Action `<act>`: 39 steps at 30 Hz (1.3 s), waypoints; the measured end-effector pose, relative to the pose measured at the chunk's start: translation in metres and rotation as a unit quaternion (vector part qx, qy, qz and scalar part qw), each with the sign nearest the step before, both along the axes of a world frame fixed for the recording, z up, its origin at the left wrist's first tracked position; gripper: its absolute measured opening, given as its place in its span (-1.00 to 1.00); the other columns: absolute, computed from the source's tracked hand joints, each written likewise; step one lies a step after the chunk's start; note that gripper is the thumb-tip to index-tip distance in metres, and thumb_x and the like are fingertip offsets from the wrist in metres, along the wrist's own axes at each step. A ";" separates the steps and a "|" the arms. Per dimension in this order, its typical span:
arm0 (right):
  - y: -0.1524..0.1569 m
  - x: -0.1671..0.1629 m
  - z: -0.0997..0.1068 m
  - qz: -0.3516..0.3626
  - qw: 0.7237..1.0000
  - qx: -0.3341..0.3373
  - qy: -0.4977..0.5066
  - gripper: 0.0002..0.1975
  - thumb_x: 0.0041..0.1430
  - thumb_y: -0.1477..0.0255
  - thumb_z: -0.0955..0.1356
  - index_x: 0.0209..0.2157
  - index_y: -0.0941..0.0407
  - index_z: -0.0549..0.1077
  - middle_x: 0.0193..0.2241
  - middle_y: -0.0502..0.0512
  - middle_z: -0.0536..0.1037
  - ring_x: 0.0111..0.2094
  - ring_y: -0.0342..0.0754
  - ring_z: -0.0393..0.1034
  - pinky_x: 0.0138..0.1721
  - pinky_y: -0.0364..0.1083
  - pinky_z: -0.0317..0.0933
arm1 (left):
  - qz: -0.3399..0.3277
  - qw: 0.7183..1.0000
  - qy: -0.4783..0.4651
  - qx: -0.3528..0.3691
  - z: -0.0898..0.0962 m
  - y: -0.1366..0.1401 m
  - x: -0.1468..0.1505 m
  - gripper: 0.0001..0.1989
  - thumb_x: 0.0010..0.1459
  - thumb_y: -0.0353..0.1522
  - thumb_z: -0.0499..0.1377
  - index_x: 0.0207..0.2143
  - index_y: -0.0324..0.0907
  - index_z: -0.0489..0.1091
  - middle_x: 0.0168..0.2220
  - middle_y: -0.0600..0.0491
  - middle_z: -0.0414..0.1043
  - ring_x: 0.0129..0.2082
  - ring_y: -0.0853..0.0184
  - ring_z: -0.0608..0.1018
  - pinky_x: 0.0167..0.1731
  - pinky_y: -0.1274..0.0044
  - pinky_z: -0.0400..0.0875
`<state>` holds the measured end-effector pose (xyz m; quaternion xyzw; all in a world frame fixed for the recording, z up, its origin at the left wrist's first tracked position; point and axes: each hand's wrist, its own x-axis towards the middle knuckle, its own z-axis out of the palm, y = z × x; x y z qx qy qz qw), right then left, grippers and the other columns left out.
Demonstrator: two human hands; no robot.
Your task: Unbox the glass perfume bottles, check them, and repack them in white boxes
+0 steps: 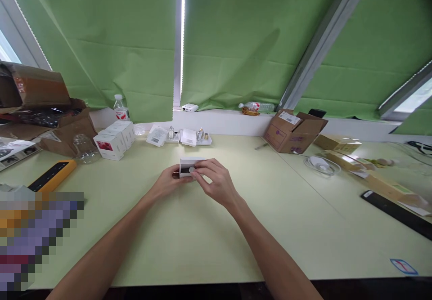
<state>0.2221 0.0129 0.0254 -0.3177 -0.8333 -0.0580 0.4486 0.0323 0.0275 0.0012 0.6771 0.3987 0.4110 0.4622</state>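
Observation:
Above the middle of the table, my left hand (168, 181) is wrapped round a small white box (189, 161) with its lid raised. The inside of the box looks dark, and a small round silvery piece (191, 169) shows at its opening. My right hand (216, 181) reaches in from the right, thumb and fingertips pinched together at that piece. The fingers partly cover whatever they grip. Farther back lie two opened white boxes, one with a small glass bottle (171, 132) and the other with a second glass bottle (200, 134).
White cartons (114, 140) stand at the back left, near a clear plastic bottle (120, 107) and an orange power strip (54, 176). An open cardboard box (293, 131) sits at the back right. Beyond it are a coiled white cable (322, 165) and a long black bar (398, 212).

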 end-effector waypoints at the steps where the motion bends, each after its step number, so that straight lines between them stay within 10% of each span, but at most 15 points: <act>1: 0.000 0.000 0.000 -0.005 1.000 0.000 0.008 -0.88 0.21 0.42 0.33 -0.32 0.06 0.53 -0.24 0.11 0.56 -0.15 0.00 0.41 -0.16 0.00 0.35 | 0.004 1.000 0.001 0.004 0.000 0.000 -0.001 -0.57 0.03 -0.16 0.23 -0.08 -0.19 0.43 -0.13 -0.02 0.50 -0.14 0.17 0.50 -0.14 0.40 0.39; 27: 0.004 0.002 -0.004 -0.060 0.995 -0.031 0.078 -0.85 0.23 0.42 0.28 -0.27 0.08 0.49 -0.10 0.18 0.48 -0.20 -0.02 0.44 -0.19 -0.01 0.40 | 0.154 0.962 0.054 0.218 -0.001 -0.003 -0.002 -0.43 0.17 -0.21 0.15 0.19 -0.05 0.04 -0.02 -0.04 0.41 -0.12 0.27 0.54 -0.07 0.36 0.44; 39: 0.002 0.002 -0.001 -0.078 0.993 -0.044 0.076 -0.84 0.24 0.41 0.27 -0.30 0.08 0.50 -0.16 0.16 0.44 -0.28 -0.06 0.41 -0.30 -0.07 0.39 | 0.182 0.911 0.166 0.329 -0.010 -0.001 -0.005 -0.70 0.25 -0.24 0.03 0.03 0.00 0.29 0.10 -0.02 0.26 -0.04 0.26 0.48 -0.18 0.45 0.51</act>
